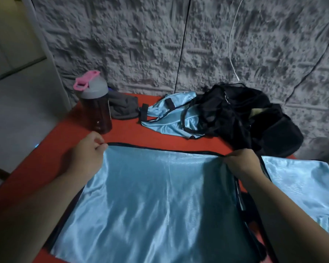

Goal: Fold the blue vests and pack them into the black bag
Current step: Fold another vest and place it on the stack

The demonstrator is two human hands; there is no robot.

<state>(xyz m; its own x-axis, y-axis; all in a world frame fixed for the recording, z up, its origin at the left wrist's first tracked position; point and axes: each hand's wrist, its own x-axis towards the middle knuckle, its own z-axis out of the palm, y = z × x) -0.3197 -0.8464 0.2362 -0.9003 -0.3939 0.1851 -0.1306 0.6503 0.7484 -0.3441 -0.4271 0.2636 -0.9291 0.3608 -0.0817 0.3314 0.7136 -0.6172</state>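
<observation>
Your left hand (89, 149) and right hand (239, 160) each pinch a far corner of the blue vest (150, 196) spread on the near red table (156, 136); black bag (254, 120) far right.

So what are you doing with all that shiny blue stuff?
A person is folding a blue vest on the red table. The left hand and right hand each pinch a far corner of it. Another blue vest lies crumpled by the black bag, not yet packed. A bottle stands at the left.
</observation>
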